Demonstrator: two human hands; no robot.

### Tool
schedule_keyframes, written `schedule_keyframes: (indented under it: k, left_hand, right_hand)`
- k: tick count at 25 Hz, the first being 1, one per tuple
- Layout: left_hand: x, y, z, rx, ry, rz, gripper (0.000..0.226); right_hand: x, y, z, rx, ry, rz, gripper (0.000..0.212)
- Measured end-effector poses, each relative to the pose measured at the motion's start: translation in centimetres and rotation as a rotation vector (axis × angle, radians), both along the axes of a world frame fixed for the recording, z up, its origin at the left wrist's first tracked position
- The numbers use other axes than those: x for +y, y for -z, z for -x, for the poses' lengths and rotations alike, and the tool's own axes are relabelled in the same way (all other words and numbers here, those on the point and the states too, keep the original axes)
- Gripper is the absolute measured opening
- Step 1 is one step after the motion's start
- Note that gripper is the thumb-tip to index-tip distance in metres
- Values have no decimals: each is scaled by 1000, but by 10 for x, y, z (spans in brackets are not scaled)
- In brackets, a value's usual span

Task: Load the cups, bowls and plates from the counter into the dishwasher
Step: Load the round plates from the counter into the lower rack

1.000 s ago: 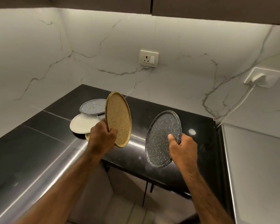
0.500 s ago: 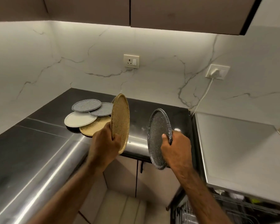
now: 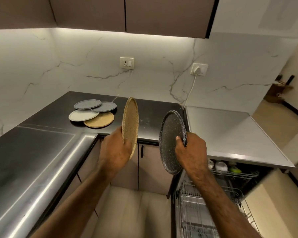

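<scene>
Left hand (image 3: 116,151) grips tan plate (image 3: 130,124) on edge, upright. Right hand (image 3: 191,150) pinches dark speckled plate (image 3: 171,143) upright, above open dishwasher rack (image 3: 194,208). Four plates (image 3: 93,112) overlap flat on black counter (image 3: 151,114).

Lower rack (image 3: 193,212) runs off the bottom edge; upper-rack items (image 3: 221,166) too blurred to identify

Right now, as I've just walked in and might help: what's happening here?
A person is loading the dishwasher. The left hand grips a tan plate on edge, and the right hand grips a dark plate, both held in the air in front of the counter. Four more plates lie overlapping on the counter. The dishwasher's lower rack is pulled out at the right.
</scene>
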State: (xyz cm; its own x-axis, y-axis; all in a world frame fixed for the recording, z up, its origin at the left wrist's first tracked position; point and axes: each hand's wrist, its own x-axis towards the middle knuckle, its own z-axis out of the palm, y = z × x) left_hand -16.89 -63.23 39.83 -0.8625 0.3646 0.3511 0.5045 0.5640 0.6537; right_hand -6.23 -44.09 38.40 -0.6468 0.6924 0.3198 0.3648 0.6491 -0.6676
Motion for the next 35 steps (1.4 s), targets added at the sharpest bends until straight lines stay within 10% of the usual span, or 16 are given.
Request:
schedule_keyframes:
  k: [23, 35]
  left_hand:
    - [249, 65, -261, -168, 330, 73, 40]
    - [378, 244, -348, -398, 226, 251, 32]
  right_hand:
    - [242, 46, -316, -78, 326, 28, 32]
    - [391, 256, -389, -296, 351, 219, 27]
